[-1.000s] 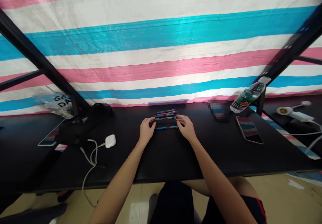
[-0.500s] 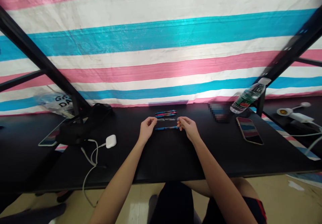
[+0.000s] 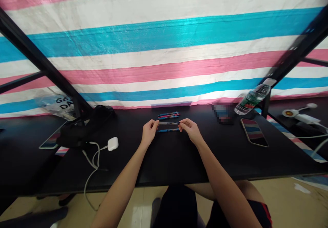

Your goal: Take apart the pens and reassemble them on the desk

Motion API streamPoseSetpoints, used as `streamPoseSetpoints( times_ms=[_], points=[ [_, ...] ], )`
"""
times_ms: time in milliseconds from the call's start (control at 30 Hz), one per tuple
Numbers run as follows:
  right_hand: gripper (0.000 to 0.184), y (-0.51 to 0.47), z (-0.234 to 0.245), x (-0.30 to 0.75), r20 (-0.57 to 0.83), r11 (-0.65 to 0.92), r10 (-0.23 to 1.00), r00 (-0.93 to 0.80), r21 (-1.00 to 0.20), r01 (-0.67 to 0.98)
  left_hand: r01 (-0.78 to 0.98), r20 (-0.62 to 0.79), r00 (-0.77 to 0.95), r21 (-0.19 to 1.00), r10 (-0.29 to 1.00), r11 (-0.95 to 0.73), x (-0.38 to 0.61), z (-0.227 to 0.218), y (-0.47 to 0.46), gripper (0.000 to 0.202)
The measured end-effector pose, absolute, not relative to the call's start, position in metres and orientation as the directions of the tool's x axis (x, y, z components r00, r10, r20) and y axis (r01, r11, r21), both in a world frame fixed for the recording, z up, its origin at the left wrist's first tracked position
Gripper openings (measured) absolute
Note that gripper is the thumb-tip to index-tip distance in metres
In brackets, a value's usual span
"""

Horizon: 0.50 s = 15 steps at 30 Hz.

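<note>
Between my two hands a grey-and-clear pen point(image 3: 167, 123) lies sideways, pinched at both ends. My left hand point(image 3: 150, 130) is closed on its left end with thumb and fingertips. At the right end, my right hand point(image 3: 190, 129) is closed on the tip in the same way. Nearer to me, a blue pen point(image 3: 166, 130) rests on the table, its right end close to my right fingers. Beyond the held pen, several blue and red pens point(image 3: 168, 115) lie side by side.
A white earphone case point(image 3: 113, 144) with a white cable and a black bag point(image 3: 84, 129) lie left on the black table point(image 3: 174, 159). To the right are a phone point(image 3: 254, 132), a tilted water bottle point(image 3: 253, 98) and a blurred-out item point(image 3: 222, 113). A striped sheet point(image 3: 164, 60) hangs behind.
My right hand has shifted slightly left along with the pen. The pen has turned a little, showing a plainer grey side. The other pens have stayed in place.
</note>
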State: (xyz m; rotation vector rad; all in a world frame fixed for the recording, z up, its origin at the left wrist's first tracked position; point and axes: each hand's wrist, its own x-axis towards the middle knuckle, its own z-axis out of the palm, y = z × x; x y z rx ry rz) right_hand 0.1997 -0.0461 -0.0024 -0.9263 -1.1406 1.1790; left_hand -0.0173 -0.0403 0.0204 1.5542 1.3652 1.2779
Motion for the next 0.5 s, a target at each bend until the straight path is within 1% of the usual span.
streamPoseSetpoints(
  times_ms=[133,267,333,433,500],
  points=[
    [0.029,-0.0465,-0.0010,0.1984,0.189,0.189,0.982,0.016,-0.964,-0.185,0.303,0.190,-0.057,0.939,0.980,-0.164,-0.0159,0.0203,-0.0409,0.045],
    [0.031,-0.0470,0.0034,0.1965,0.156,0.163,0.986,0.052,-0.965,-0.206,0.133,0.196,0.031,0.971,0.980,-0.198,-0.0114,0.0204,-0.0408,0.034],
    [0.032,-0.0474,0.0049,0.1956,0.144,0.154,0.988,0.061,-0.965,-0.213,0.093,0.205,0.095,0.973,0.974,-0.213,-0.0100,0.0207,-0.0410,0.037],
    [0.032,-0.0475,0.0048,0.1947,0.147,0.157,0.987,0.065,-0.967,-0.202,0.154,0.187,0.113,0.967,0.976,-0.203,-0.0102,0.0206,-0.0415,0.029],
    [0.032,-0.0473,0.0039,0.1945,0.153,0.163,0.986,0.063,-0.967,-0.196,0.202,0.163,0.089,0.963,0.983,-0.178,-0.0109,0.0201,-0.0417,0.037]
  ],
)
